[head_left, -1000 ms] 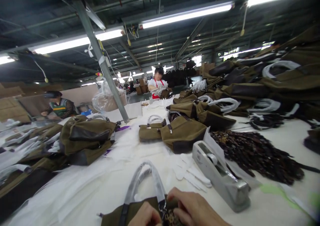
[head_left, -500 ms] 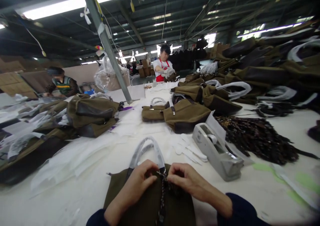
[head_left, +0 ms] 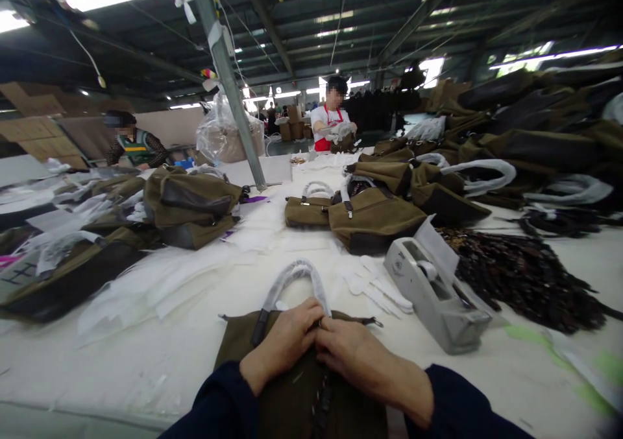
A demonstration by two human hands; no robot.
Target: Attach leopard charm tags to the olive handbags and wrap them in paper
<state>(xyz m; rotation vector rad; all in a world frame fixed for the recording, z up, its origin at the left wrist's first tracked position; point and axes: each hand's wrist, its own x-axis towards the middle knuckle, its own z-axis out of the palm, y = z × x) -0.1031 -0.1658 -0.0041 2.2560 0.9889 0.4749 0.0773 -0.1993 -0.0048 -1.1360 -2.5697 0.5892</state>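
Observation:
An olive bag (head_left: pixel 277 400) lies in front of me, its wrapped white handle (head_left: pixel 296 270) standing up beyond my hands. My left hand (head_left: pixel 294 335) is closed at the base of the handle, fingertips pinched together. My right hand (head_left: pixel 345 348) meets it there, its fingers bent and pressed against the same spot. What the fingertips grip is hidden under them. A dark braided strap (head_left: pixel 321 397) hangs down the bag's front below my hands.
To the right are a grey tape dispenser (head_left: pixel 438 303) and a heap of dark tassels (head_left: pixel 525 277). Olive bags (head_left: pixel 379 215) lie beyond, with more piled left (head_left: pixel 189 202) and right. White sheets (head_left: pixel 146 290) lie at left. Two people work farther back, near a slanted metal post (head_left: pixel 233 89).
My hands have come together over the strap's top, covering the fitting that showed between them. The whole view has shifted, and the bag's right top corner now shows.

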